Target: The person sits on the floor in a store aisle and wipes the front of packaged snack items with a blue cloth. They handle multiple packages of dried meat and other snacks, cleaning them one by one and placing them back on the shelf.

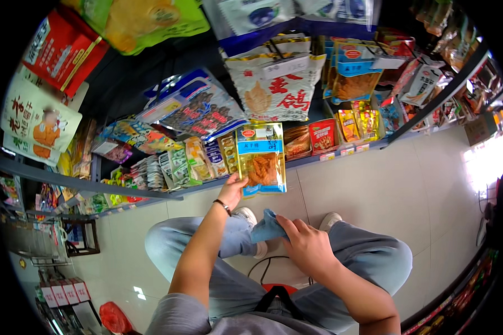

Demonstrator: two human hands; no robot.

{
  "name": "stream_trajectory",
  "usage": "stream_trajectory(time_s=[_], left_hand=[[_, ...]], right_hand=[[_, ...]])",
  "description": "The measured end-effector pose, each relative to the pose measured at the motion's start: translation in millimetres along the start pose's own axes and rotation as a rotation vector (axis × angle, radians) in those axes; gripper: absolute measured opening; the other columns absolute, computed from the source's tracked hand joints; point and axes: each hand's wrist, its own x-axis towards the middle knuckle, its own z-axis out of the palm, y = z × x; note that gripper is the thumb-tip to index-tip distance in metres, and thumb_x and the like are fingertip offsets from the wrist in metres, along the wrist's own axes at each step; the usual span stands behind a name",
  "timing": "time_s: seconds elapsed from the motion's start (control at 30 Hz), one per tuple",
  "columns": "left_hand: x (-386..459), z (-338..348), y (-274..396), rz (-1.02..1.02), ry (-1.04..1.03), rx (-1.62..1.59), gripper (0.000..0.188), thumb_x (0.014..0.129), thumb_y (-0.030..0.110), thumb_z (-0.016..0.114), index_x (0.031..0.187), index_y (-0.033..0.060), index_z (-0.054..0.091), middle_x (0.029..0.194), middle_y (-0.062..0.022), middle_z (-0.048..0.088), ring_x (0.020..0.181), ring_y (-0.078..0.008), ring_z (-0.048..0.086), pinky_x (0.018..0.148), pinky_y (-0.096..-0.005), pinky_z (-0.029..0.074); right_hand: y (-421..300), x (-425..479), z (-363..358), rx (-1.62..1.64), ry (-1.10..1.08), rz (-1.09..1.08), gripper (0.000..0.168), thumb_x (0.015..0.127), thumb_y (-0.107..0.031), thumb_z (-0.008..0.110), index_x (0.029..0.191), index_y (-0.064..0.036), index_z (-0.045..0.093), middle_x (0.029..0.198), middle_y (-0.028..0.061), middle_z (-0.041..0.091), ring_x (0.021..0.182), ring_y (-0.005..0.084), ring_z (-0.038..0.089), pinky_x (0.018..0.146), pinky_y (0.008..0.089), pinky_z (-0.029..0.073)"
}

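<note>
My left hand (232,191) grips the lower left edge of a blue and gold snack packet (261,161) with a clear window showing brown food. The packet is upright in front of the lower shelf. My right hand (306,243) holds a folded blue cloth (270,229) between thumb and fingers, below and to the right of the packet, apart from it. Above the packet hang a white snack bag with red characters (276,90) and a blue-edged bag of dark snacks (201,106). Similar blue-topped packets (356,71) hang at the upper right.
Boxes and small packets line the shelf, among them a red packet (322,136) and yellow packets (359,124). A metal shelf rail (88,182) runs at the left. A red plastic bag (114,317) lies at the lower left. My knees spread over the tiled floor (373,180).
</note>
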Motion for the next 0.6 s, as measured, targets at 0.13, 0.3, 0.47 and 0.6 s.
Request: stream_trajectory(time_s=[0.13, 0.3, 0.47, 0.6], left_hand=[[-28, -63, 25, 0.087, 0.158, -0.042, 0.017, 0.089, -0.001, 0.060, 0.101, 0.0109, 0.058, 0.100, -0.0023, 0.064, 0.094, -0.0162, 0.062, 0.080, -0.0304, 0.051], [-13, -118, 47, 0.233, 0.505, -0.207, 0.013, 0.092, 0.002, 0.058, 0.098, 0.0128, 0.053, 0.100, -0.0035, 0.063, 0.095, -0.0206, 0.064, 0.076, -0.0361, 0.054], [48, -135, 74, 0.397, 0.437, -0.307, 0.013, 0.093, 0.005, 0.059, 0.102, 0.0107, 0.052, 0.105, -0.0043, 0.062, 0.096, -0.0210, 0.061, 0.082, -0.0383, 0.051], [97, -158, 76, 0.375, 0.611, -0.436, 0.022, 0.089, 0.007, 0.066, 0.107, 0.0091, 0.052, 0.105, -0.0048, 0.061, 0.094, -0.0186, 0.060, 0.081, -0.0364, 0.050]], right_hand=[[-14, 5, 7, 0.010, -0.052, -0.061, 0.048, 0.081, -0.013, 0.064, 0.126, -0.006, 0.050, 0.084, 0.0082, 0.059, 0.074, 0.0242, 0.066, 0.058, 0.0347, 0.053], [-23, 16, 15, 0.036, -0.086, -0.082, 0.051, 0.077, -0.009, 0.067, 0.125, -0.006, 0.050, 0.082, 0.0085, 0.058, 0.073, 0.0240, 0.066, 0.057, 0.0343, 0.053], [-19, 25, 34, 0.030, -0.117, -0.076, 0.049, 0.076, -0.008, 0.066, 0.123, -0.006, 0.052, 0.081, 0.0086, 0.058, 0.072, 0.0241, 0.065, 0.057, 0.0349, 0.053], [-14, 31, 51, 0.002, -0.148, -0.086, 0.047, 0.077, -0.008, 0.065, 0.122, -0.006, 0.053, 0.081, 0.0084, 0.057, 0.071, 0.0239, 0.065, 0.057, 0.0348, 0.053]])
